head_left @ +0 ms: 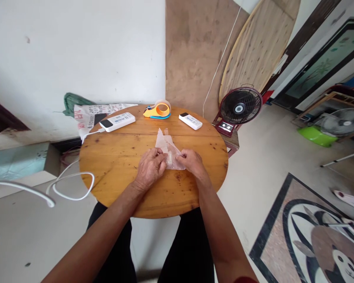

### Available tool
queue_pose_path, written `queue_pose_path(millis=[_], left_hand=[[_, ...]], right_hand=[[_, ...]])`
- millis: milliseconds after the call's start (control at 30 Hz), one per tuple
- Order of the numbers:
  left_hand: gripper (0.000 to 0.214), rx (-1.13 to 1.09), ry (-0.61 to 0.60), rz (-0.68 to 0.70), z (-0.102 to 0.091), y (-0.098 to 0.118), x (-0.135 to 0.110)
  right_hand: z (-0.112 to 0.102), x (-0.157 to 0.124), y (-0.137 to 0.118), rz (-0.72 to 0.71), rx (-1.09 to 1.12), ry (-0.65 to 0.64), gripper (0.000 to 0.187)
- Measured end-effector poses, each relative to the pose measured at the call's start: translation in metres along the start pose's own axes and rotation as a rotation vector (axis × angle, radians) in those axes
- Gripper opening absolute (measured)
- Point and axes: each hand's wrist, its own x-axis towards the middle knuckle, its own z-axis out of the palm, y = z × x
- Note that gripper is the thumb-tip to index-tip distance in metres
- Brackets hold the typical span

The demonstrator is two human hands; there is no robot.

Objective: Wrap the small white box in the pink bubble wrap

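A small clear plastic bag [166,147] lies on the round wooden table [118,157], its far end pointing away from me. My left hand [150,167] rests on its near left edge with fingers curled, pinching the plastic. My right hand [192,162] pinches the near right edge, fingers closed on it. Something pale shows inside the bag between my hands; I cannot make out what it is.
At the table's far side lie a white power bank [117,121] with a white cable [73,184], an orange tape dispenser [158,110] and a white remote [190,120]. A black fan [238,108] stands to the right, and a printed sack [90,114] lies behind on the left.
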Motion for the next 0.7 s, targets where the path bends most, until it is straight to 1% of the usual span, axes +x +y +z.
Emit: queue_pose_path(millis=[100, 233, 333, 467, 567, 700], left_hand=[[0.029, -0.005, -0.001, -0.002, 0.0, 0.0, 0.0], [0.028, -0.002, -0.011, -0.002, -0.001, 0.001, 0.0], [0.028, 0.014, -0.005, 0.003, -0.001, 0.001, 0.001], [0.028, 0.027, -0.004, 0.013, -0.001, 0.001, 0.001], [0.028, 0.033, -0.009, 0.011, -0.001, 0.001, 0.001], [0.027, 0.031, -0.009, 0.017, -0.001, 0.001, 0.002]], right_hand=[[0.001, 0.001, 0.001, -0.016, 0.007, 0.043, 0.02], [0.002, 0.002, 0.003, -0.045, 0.026, 0.077, 0.023], [0.004, 0.004, 0.002, -0.055, 0.084, 0.11, 0.022], [0.011, 0.007, -0.001, -0.065, 0.348, 0.138, 0.02], [0.017, 0.007, -0.004, -0.046, 0.562, 0.102, 0.022], [0.021, 0.004, -0.012, -0.022, 0.761, 0.069, 0.024]])
